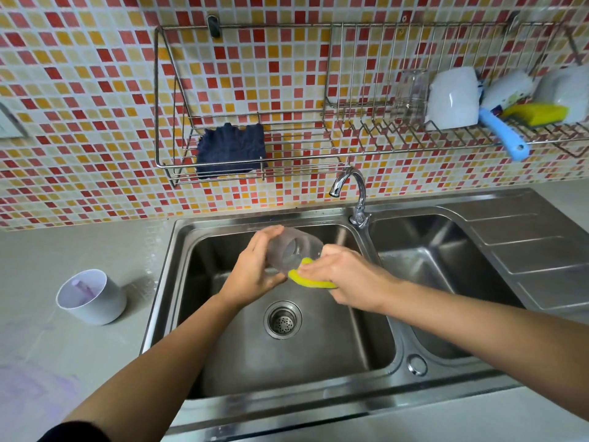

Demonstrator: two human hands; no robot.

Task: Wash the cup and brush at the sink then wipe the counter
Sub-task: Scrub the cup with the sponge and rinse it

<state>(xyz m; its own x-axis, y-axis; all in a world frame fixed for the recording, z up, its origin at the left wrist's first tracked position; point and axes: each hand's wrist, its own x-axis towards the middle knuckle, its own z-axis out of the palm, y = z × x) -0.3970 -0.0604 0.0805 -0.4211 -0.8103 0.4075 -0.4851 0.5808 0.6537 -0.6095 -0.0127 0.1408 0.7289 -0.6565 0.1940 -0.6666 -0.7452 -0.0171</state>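
Note:
Over the left basin of the steel sink (197,314), my left hand (255,269) holds a clear plastic cup (294,250) tilted on its side, mouth toward me. My right hand (347,275) presses a yellow sponge (306,279) against the cup's lower rim. A white cup (95,301) stands on the counter (63,250) to the left of the sink, with a pale purple item inside it. A blue-handled brush (503,135) lies on the wall rack at the right.
The tap (353,193) stands behind the basins, spout over the left one. A dark blue cloth (231,149) hangs in the wire rack (287,154) on the tiled wall. White cups, a glass and another yellow sponge (535,114) sit at the rack's right end. Purple smears mark the counter at front left.

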